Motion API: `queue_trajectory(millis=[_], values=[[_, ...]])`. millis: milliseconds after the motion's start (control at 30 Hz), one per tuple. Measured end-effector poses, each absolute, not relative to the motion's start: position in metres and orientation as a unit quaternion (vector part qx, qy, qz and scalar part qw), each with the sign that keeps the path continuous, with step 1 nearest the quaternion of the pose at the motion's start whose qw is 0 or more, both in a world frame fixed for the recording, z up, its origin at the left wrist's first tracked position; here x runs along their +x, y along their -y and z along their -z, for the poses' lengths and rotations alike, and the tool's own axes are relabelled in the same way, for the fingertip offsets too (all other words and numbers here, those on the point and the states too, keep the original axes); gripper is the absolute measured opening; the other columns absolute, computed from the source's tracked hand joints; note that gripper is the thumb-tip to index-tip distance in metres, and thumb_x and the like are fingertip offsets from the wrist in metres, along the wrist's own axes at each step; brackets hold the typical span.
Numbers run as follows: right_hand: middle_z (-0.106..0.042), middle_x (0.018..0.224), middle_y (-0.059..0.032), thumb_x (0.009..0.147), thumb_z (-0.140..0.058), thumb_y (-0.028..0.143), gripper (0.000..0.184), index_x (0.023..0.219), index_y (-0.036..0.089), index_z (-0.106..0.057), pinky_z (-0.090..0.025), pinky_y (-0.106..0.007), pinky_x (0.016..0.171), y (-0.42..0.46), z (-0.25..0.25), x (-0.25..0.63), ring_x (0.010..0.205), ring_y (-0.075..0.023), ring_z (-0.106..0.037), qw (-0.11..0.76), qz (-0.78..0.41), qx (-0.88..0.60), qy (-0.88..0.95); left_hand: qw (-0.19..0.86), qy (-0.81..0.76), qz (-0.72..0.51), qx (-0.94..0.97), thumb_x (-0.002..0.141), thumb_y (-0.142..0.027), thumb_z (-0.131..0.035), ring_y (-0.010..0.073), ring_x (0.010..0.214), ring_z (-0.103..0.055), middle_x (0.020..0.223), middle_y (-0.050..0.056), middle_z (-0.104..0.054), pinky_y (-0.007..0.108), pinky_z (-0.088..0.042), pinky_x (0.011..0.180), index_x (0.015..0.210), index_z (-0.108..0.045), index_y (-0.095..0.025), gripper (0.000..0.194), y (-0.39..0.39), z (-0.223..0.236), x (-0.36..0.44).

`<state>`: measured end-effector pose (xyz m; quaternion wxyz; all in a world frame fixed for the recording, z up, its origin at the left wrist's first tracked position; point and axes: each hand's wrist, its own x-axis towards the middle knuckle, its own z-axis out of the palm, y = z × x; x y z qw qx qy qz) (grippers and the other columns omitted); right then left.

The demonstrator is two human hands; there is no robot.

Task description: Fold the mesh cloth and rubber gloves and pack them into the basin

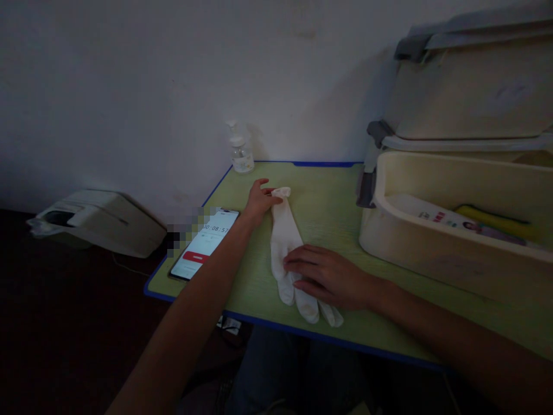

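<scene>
A white knitted glove (285,236) lies flat on the table, its cuff toward the wall and its finger ends toward me. At the cuff is my left hand (260,203), with thumb and a finger closed on its edge. My right hand (330,276) rests on the finger part, palm down with its fingers stretched out; it covers some of the glove.
A phone (207,242) showing a timer lies left on the green table (337,213). A pump bottle (242,155) stands at the back corner. To the right are an open cream bin (415,253) holding packages and another bin (458,98) behind. A white appliance-like object (103,219) sits beyond the left edge.
</scene>
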<state>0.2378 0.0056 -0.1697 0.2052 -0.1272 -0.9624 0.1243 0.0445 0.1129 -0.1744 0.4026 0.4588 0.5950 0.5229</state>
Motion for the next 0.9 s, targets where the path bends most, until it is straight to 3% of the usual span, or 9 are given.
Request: queue_trajectory(millis=[200,500,700,900], values=[[-0.061,0.108,-0.0144,0.092,-0.043,0.027,0.031,0.106,0.007,-0.062,-0.048,-0.037,0.089,-0.005,0.170,0.237,0.102,-0.0213,-0.056,0.212,-0.132,-0.124,0.960,0.453,-0.543,-0.562,0.430,0.059,0.005,-0.055,0.0163,0.086,-0.063,0.097,0.006,-0.062,0.031,-0.051,0.078,0.117,-0.038,-0.017,0.065,-0.109,0.166,0.048],[-0.061,0.110,-0.0141,0.092,-0.040,0.019,0.027,0.108,0.007,-0.058,-0.048,-0.035,0.091,-0.021,0.163,0.233,0.104,-0.0178,-0.056,0.312,-0.196,-0.209,0.906,0.500,-0.502,-0.572,0.413,0.059,0.006,-0.053,0.0137,0.077,-0.061,0.088,0.002,-0.060,0.030,-0.050,0.076,0.114,-0.041,-0.016,0.060,-0.107,0.161,0.052],[-0.061,0.104,-0.0108,0.085,-0.041,0.008,0.026,0.102,0.009,-0.060,-0.046,-0.035,0.091,-0.052,0.168,0.207,0.099,-0.0184,-0.057,0.223,-0.088,-0.273,0.932,0.524,-0.472,-0.594,0.388,0.055,0.008,-0.054,0.0089,0.063,-0.056,0.073,-0.004,-0.056,0.024,-0.047,0.068,0.105,-0.044,-0.017,0.057,-0.106,0.159,0.053],[-0.060,0.101,-0.0152,0.083,-0.041,0.006,0.026,0.097,0.005,-0.063,-0.048,-0.036,0.085,-0.062,0.175,0.191,0.092,-0.0209,-0.056,0.187,-0.047,-0.276,0.942,0.534,-0.456,-0.606,0.375,0.052,0.010,-0.054,0.0088,0.063,-0.056,0.073,-0.004,-0.058,0.022,-0.045,0.065,0.101,-0.045,-0.017,0.057,-0.105,0.161,0.052]])
